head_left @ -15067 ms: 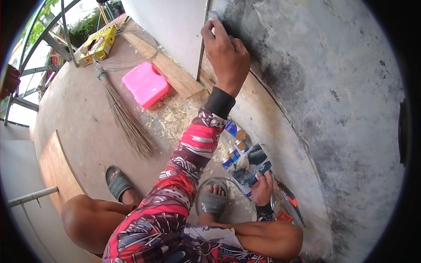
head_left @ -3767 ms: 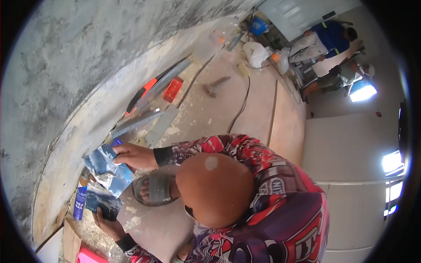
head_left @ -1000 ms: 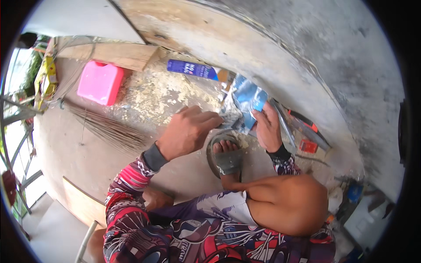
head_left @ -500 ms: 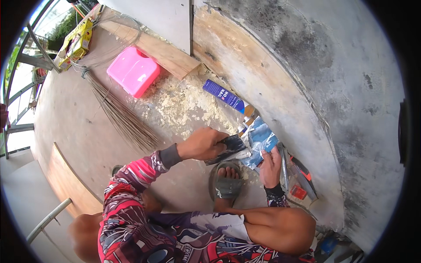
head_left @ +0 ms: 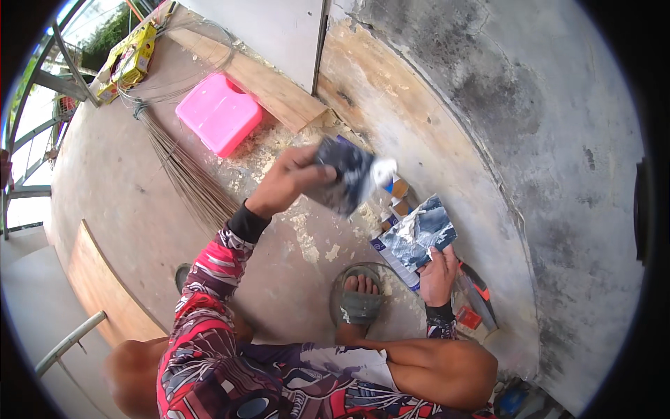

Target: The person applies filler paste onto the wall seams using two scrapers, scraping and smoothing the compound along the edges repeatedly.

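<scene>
My left hand is closed round a dark putty spreader, smeared by motion, with a blob of white paste on its right edge. It hangs over the floor close to the wall's base. My right hand grips the lower edge of a flat blue spreader, whose face is streaked with white paste. Below that spreader lies a blue and white sealant tube. Other tubes, partly hidden by the dark spreader, lie along the wall.
Beside the wall lies an orange and black tool near a small red piece. A pink case, a stick broom and a wooden plank rest on the floor among paint flakes. My sandalled foot stands below my hands.
My left hand has lifted the dark spreader off the blue one and moved it up and left, white paste on its edge. The blue spreader has shifted slightly down and right in my right hand.
</scene>
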